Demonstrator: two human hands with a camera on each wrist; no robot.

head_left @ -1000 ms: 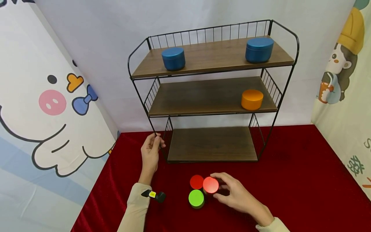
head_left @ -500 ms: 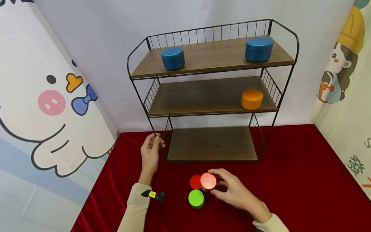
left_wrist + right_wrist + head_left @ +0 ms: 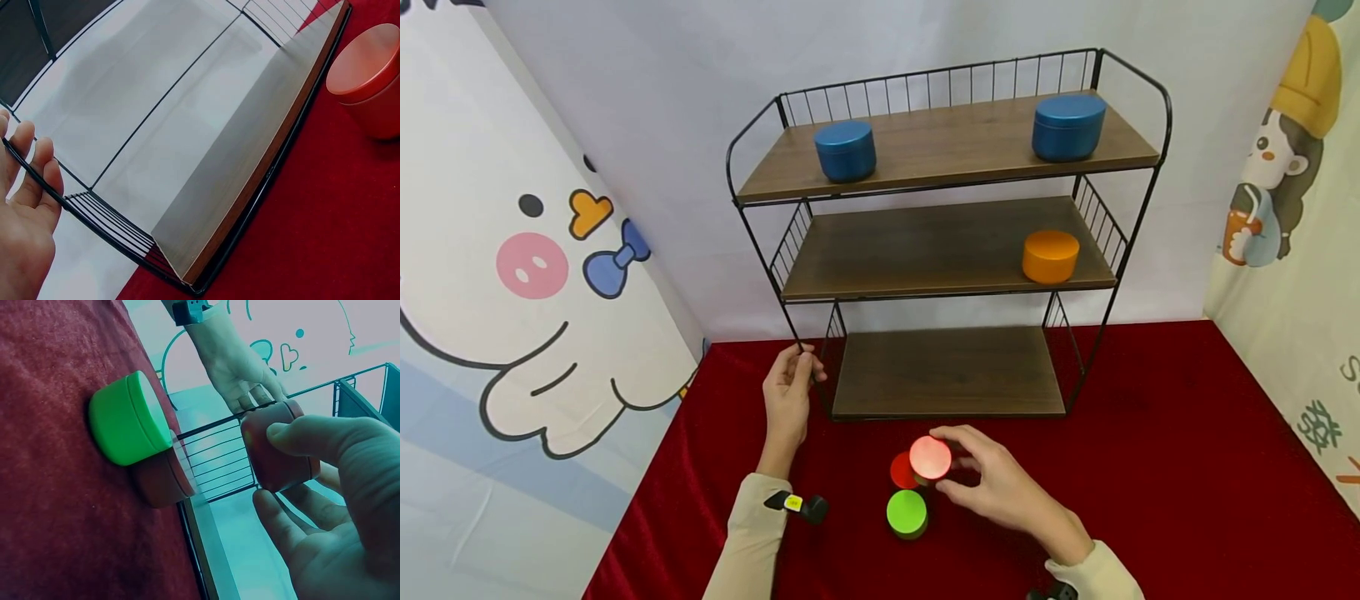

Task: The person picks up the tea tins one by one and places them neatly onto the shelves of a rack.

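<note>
My right hand (image 3: 996, 483) pinches a round red tin (image 3: 930, 458) between thumb and fingers. In the right wrist view the held tin (image 3: 269, 450) is off the cloth. A second red tin (image 3: 901, 472) stands on the table just left of it, partly covered by it in the head view. A light green tin (image 3: 907, 513) stands in front of that second tin. My left hand (image 3: 788, 396) holds the left front post of a black wire shelf rack (image 3: 940, 373), fingers curled about the thin rod; the left wrist view shows the fingers (image 3: 44, 169) behind it.
On the rack's top board sit two blue tins, a left one (image 3: 846, 152) and a larger right one (image 3: 1068, 127). An orange tin (image 3: 1050, 257) stands at the right of the middle board. Dark red cloth (image 3: 1180, 467) covers the table. A pale curtain (image 3: 715, 167) hangs behind.
My right hand has carried the red tin a little up and to the left, toward the rack. The left hand stays on the post.
</note>
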